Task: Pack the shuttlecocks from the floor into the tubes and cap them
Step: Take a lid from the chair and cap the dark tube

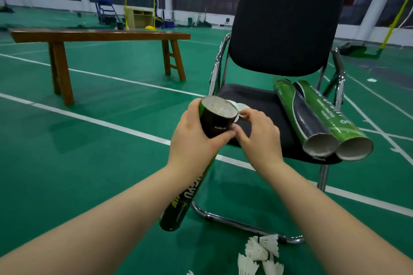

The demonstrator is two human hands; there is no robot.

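My left hand (196,136) grips a black shuttlecock tube (215,121) near its open top, and white feathers show inside it. Beside the tube's rim, my right hand (259,136) pinches a white cap (242,108) that lies on the chair seat (263,105). Two green tubes (317,118) rest side by side on the seat's right part, their open ends facing me. Several white shuttlecocks (261,254) lie on the green floor at the bottom of the view.
A black padded chair (288,20) with a chrome frame stands right in front of me. A wooden bench (98,35) is at the left. White court lines cross the green floor (89,140). Net posts and a yellow cabinet are far behind.
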